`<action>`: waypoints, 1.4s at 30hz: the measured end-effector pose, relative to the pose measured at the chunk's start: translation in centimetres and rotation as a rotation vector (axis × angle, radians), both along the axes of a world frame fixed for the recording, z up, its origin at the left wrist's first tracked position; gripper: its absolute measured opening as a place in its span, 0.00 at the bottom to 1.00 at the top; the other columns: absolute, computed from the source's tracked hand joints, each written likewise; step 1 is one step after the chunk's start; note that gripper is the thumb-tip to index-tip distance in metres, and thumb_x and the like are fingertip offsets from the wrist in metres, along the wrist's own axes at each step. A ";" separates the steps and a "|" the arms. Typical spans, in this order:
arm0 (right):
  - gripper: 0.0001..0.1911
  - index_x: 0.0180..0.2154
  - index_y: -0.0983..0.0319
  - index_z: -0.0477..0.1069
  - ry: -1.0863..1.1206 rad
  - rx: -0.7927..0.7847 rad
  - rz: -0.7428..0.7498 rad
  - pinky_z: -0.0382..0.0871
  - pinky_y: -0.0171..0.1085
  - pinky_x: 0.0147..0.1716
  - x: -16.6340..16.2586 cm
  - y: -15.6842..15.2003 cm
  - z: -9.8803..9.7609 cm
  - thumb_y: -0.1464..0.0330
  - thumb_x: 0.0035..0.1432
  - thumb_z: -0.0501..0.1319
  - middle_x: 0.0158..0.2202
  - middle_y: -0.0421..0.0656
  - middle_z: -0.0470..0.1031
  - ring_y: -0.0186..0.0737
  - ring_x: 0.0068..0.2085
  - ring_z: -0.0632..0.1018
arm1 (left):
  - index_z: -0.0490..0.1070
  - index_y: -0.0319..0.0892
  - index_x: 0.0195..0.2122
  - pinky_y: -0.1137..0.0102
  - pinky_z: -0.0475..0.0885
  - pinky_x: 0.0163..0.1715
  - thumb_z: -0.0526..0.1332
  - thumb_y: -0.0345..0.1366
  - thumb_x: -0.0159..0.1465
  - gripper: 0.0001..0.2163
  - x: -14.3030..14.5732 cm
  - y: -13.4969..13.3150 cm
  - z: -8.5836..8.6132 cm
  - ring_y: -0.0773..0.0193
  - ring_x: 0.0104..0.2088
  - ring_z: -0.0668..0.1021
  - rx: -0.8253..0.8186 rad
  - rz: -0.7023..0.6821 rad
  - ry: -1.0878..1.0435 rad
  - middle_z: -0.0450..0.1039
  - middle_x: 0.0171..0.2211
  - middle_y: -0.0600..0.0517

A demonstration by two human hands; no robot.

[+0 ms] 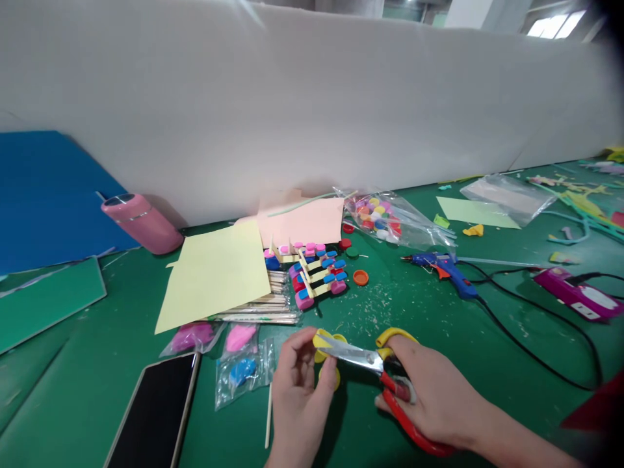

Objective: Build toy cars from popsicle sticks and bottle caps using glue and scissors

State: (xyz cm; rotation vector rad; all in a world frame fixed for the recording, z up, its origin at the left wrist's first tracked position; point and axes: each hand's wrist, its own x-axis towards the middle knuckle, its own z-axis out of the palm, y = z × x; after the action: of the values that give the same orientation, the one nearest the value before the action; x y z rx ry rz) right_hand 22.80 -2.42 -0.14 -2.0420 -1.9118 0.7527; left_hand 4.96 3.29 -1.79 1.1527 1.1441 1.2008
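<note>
My left hand (305,396) pinches a small yellow piece (320,342) between thumb and fingers; whether it is a cap or a cut bit of foam I cannot tell. Scissors (358,356) with one yellow and one red handle are in my right hand (431,390), fingers through the loops. Their blades point left and lie across the yellow piece, tips a little apart. Other yellow round edges show behind my left fingers, partly hidden. Just beyond my hands stand small models (316,276) of pale sticks with pink, blue and purple parts.
A blue glue gun (446,268) lies at right, its black cable curving to the table's right side. Left are a phone (155,413), bagged clay (242,372), yellow paper (219,276) and a pink bottle-like object (142,223). A bag of coloured caps (377,214) rests near the white partition (292,110).
</note>
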 end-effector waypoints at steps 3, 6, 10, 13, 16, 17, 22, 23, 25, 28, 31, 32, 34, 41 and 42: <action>0.19 0.34 0.61 0.60 -0.012 0.009 0.013 0.58 0.35 0.25 0.0 0.1 0.3 0.55 0.45 0.60 0.30 0.42 0.69 0.40 0.27 0.69 | 0.69 0.42 0.38 0.69 0.71 0.40 0.64 0.34 0.50 0.13 -0.1 0.0 -0.1 0.60 0.40 0.75 0.011 -0.004 0.005 0.70 0.40 0.47; 0.19 0.32 0.61 0.60 -0.035 0.014 0.026 0.56 0.34 0.23 0.1 0.2 0.6 0.55 0.45 0.60 0.30 0.42 0.69 0.39 0.26 0.68 | 0.70 0.42 0.36 0.68 0.72 0.40 0.65 0.34 0.49 0.13 -0.1 0.1 0.0 0.59 0.40 0.76 0.019 0.009 -0.001 0.70 0.40 0.47; 0.18 0.29 0.60 0.59 -0.050 0.022 0.047 0.54 0.34 0.22 0.2 0.5 0.6 0.53 0.46 0.59 0.27 0.42 0.69 0.38 0.25 0.67 | 0.70 0.42 0.36 0.68 0.72 0.38 0.65 0.34 0.49 0.12 -0.1 0.1 0.2 0.59 0.39 0.76 0.015 0.007 -0.005 0.70 0.40 0.47; 0.19 0.29 0.60 0.59 -0.070 0.029 0.064 0.53 0.34 0.22 0.3 0.6 0.4 0.52 0.46 0.59 0.26 0.41 0.69 0.38 0.24 0.67 | 0.69 0.42 0.37 0.69 0.72 0.38 0.64 0.33 0.50 0.12 -0.1 0.1 0.2 0.60 0.39 0.76 0.023 -0.002 -0.005 0.70 0.41 0.47; 0.19 0.29 0.60 0.58 -0.094 0.042 0.087 0.52 0.34 0.22 0.4 0.6 0.1 0.51 0.47 0.58 0.26 0.41 0.69 0.38 0.24 0.67 | 0.69 0.42 0.37 0.69 0.72 0.38 0.64 0.33 0.51 0.12 -0.1 0.2 0.1 0.60 0.39 0.75 0.028 -0.007 0.001 0.70 0.40 0.47; 0.20 0.29 0.60 0.58 -0.102 0.045 0.097 0.51 0.34 0.22 0.4 0.6 0.0 0.51 0.47 0.58 0.26 0.41 0.69 0.39 0.24 0.68 | 0.69 0.42 0.37 0.69 0.72 0.38 0.64 0.33 0.50 0.12 -0.1 0.2 0.1 0.60 0.39 0.75 0.027 -0.007 0.001 0.70 0.40 0.47; 0.21 0.31 0.60 0.58 -0.123 0.031 0.105 0.52 0.34 0.22 0.5 0.4 -0.2 0.50 0.48 0.56 0.27 0.42 0.70 0.41 0.26 0.70 | 0.69 0.43 0.37 0.69 0.71 0.38 0.64 0.33 0.50 0.12 -0.1 0.2 0.0 0.60 0.39 0.75 0.020 0.008 -0.011 0.70 0.41 0.47; 0.21 0.31 0.61 0.58 -0.124 0.021 0.106 0.52 0.34 0.22 0.5 0.4 -0.3 0.50 0.48 0.56 0.27 0.42 0.71 0.42 0.26 0.70 | 0.69 0.43 0.37 0.69 0.71 0.39 0.64 0.33 0.50 0.12 -0.1 0.2 0.0 0.60 0.40 0.75 0.016 0.008 -0.009 0.70 0.41 0.47; 0.21 0.32 0.61 0.59 -0.123 -0.003 0.108 0.51 0.35 0.22 0.5 0.3 -0.3 0.50 0.49 0.55 0.26 0.42 0.71 0.43 0.26 0.71 | 0.70 0.42 0.37 0.69 0.71 0.39 0.64 0.33 0.50 0.12 -0.1 0.1 0.0 0.60 0.40 0.75 0.017 0.020 -0.006 0.70 0.41 0.47; 0.20 0.32 0.61 0.59 -0.099 -0.033 0.087 0.50 0.34 0.21 0.3 0.3 -0.4 0.50 0.50 0.55 0.24 0.42 0.71 0.43 0.25 0.71 | 0.69 0.42 0.37 0.69 0.71 0.40 0.65 0.32 0.50 0.12 0.0 0.2 0.0 0.60 0.41 0.75 0.032 0.020 0.003 0.69 0.41 0.47; 0.19 0.30 0.60 0.58 -0.021 -0.059 0.042 0.50 0.33 0.20 0.3 0.5 -0.2 0.52 0.49 0.57 0.24 0.40 0.70 0.40 0.24 0.70 | 0.68 0.42 0.37 0.69 0.71 0.40 0.65 0.31 0.50 0.13 0.0 0.2 -0.2 0.60 0.42 0.74 0.045 -0.012 0.000 0.68 0.40 0.48; 0.18 0.29 0.59 0.58 0.009 -0.069 0.022 0.51 0.33 0.20 0.3 0.5 -0.1 0.53 0.49 0.58 0.24 0.39 0.70 0.39 0.24 0.69 | 0.68 0.43 0.37 0.69 0.71 0.40 0.65 0.31 0.50 0.13 0.0 0.2 -0.3 0.61 0.41 0.74 0.049 -0.015 -0.006 0.68 0.40 0.49; 0.16 0.29 0.59 0.57 0.058 -0.076 -0.013 0.52 0.32 0.20 0.4 0.5 0.1 0.55 0.49 0.58 0.25 0.38 0.69 0.37 0.24 0.68 | 0.67 0.43 0.37 0.69 0.71 0.40 0.64 0.32 0.51 0.13 -0.1 0.2 -0.5 0.61 0.41 0.74 0.045 -0.024 -0.020 0.66 0.40 0.49; 0.17 0.34 0.58 0.58 0.091 -0.061 0.021 0.55 0.32 0.22 0.5 0.0 0.6 0.56 0.47 0.60 0.29 0.39 0.69 0.36 0.25 0.67 | 0.65 0.43 0.37 0.69 0.70 0.40 0.63 0.31 0.52 0.12 -0.1 0.5 -0.5 0.64 0.39 0.74 0.023 -0.023 -0.067 0.65 0.39 0.50; 0.18 0.35 0.59 0.58 0.081 -0.056 0.023 0.55 0.32 0.23 0.5 0.0 0.6 0.56 0.46 0.61 0.30 0.39 0.69 0.36 0.25 0.67 | 0.65 0.43 0.37 0.70 0.70 0.40 0.64 0.31 0.51 0.12 -0.1 0.5 -0.5 0.63 0.39 0.74 0.021 -0.016 -0.069 0.66 0.39 0.50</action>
State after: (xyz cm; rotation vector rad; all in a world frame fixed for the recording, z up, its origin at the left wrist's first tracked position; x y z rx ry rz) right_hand 23.26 -2.45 0.50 -1.9926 -1.8936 0.8895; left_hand 4.91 3.77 -2.29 1.1256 1.0706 1.2343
